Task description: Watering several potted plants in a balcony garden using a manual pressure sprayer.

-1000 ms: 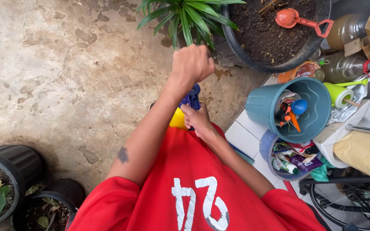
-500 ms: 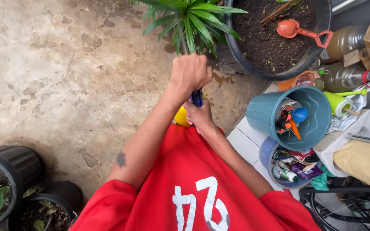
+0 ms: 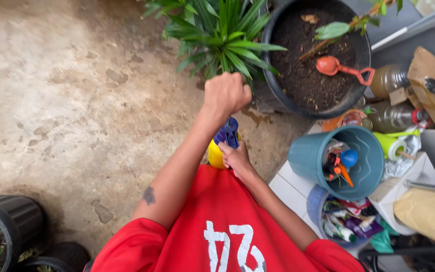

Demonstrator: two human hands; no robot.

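Yellow plastic spray bottle (image 3: 214, 154) with a dark blue pump top (image 3: 227, 133) sits low in front of the person's red shirt (image 3: 217, 221), above the stained concrete floor (image 3: 66, 100). One left hand (image 3: 226, 94) is raised in a clenched fist directly over the blue top; what its grip closes on is hidden inside the fist. One right hand (image 3: 235, 157) wraps the blue top's lower part, its grip closed around the neck and touching the yellow body.

Just beyond the fist stands one spiky green potted plant (image 3: 222, 35). Beside it is one large black pot of soil (image 3: 318, 55) holding one orange plastic scoop (image 3: 341, 68). To the right, one teal plastic bucket (image 3: 338, 153) lies tilted with small tools inside, and one blue tub (image 3: 346, 221) of packets sits below it. Two brownish bottles (image 3: 391, 98) lie near the big pot. One black pot (image 3: 6, 226) shows clearly at the lower left corner, with another rim partly visible below it.
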